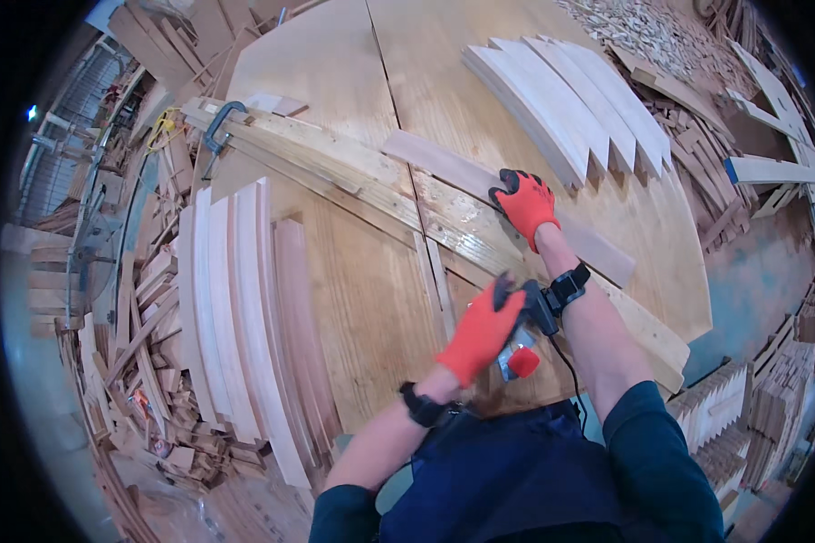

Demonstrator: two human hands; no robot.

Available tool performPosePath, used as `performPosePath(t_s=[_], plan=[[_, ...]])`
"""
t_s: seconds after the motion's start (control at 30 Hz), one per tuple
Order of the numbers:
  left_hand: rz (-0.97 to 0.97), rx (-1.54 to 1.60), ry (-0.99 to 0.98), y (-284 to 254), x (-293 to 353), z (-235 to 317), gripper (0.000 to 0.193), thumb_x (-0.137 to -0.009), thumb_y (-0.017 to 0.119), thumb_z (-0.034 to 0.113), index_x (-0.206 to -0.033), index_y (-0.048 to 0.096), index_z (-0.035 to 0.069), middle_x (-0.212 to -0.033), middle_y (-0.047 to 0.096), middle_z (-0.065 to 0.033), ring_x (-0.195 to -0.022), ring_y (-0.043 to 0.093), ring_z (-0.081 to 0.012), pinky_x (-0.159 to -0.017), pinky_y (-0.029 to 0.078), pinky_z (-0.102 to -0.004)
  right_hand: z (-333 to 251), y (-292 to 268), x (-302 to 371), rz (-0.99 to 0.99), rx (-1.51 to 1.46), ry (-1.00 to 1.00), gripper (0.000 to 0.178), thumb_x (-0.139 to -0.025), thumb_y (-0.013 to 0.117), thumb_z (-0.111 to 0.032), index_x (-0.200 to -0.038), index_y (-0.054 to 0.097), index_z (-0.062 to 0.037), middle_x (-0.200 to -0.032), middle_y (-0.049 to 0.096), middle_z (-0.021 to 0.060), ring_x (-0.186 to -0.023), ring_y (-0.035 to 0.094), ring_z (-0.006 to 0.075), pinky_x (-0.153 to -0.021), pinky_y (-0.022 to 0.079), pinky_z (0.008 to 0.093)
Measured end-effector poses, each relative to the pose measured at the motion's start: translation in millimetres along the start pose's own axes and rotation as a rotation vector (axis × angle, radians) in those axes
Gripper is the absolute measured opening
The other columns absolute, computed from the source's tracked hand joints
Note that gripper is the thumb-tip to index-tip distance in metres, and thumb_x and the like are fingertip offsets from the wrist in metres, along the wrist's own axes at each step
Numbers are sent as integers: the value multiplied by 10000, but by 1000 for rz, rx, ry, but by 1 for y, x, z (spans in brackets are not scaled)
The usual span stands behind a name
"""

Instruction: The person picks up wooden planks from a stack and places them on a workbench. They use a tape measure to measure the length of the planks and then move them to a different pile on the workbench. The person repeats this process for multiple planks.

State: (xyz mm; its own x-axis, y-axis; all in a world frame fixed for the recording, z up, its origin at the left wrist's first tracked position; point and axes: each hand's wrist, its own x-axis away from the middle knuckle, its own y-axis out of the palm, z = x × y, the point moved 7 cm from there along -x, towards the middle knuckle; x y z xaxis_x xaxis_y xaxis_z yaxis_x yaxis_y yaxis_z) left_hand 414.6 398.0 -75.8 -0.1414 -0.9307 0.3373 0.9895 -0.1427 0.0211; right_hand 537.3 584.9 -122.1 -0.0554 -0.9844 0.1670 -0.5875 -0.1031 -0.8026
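My right hand [527,206], in a red glove with black fingertips, grips the middle of a thin, slightly curved wooden board [448,166], its fingers bent over it. The board lies slantwise along a long timber beam [462,237] on the table. My left hand [482,333], in a matching glove, hovers nearer my body, below the beam. Its fingertips are blurred, and I cannot make out anything in them. A black device [541,309] with a cord sits beside the strap on my right wrist. Close to my left hand, a small object with a red top [522,362] stands at the table's near edge.
A blue clamp [219,131] fastens the beam's far left end. Curved pale boards [552,104] lie in a row at the far right of the wooden table [326,54], and more curved strips [235,308] lie at left. Offcuts [163,353] heap up beside the table.
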Motion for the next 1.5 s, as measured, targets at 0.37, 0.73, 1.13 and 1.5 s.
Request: performPosePath(t_s=[0.37,0.73,1.13,1.5], plan=[[-509,726,-351,86,3,-21,420,-1040,510,424,-1161,609,34,-913,682,-70,-682,662,-172,-588,541,-285,34,2,-17,107,-1355,122,429,-944,641,-395,-1207,680,-59,-1021,726,58,-888,667,191,-840,499,332],[-366,592,-495,97,27,-33,403,-1006,605,322,-1176,607,-43,-944,684,-99,-651,652,-167,-586,556,-308,10,-28,14,296,134,-248,560,-882,662,-485,-1296,614,-111,-1298,591,106,-1289,474,300,-1121,321,465],[195,-302,101,-116,10,29,481,-951,640,182,-1384,530,4,-1192,677,-81,-1052,644,-170,-939,502,-307,-18,-4,11,134,196,-236,580,-846,702,-452,-1329,606,-146,-1342,566,111,-1288,471,311,-1098,352,469],[725,-1257,114,-228,-14,-43,761,-873,646,460,-1482,422,63,-1553,382,-195,-1437,317,-389,-1185,186,-542,-13,8,13,140,192,-219,519,-841,722,-289,-1319,619,-116,-1379,570,98,-1275,492,332,-1102,367,474]])
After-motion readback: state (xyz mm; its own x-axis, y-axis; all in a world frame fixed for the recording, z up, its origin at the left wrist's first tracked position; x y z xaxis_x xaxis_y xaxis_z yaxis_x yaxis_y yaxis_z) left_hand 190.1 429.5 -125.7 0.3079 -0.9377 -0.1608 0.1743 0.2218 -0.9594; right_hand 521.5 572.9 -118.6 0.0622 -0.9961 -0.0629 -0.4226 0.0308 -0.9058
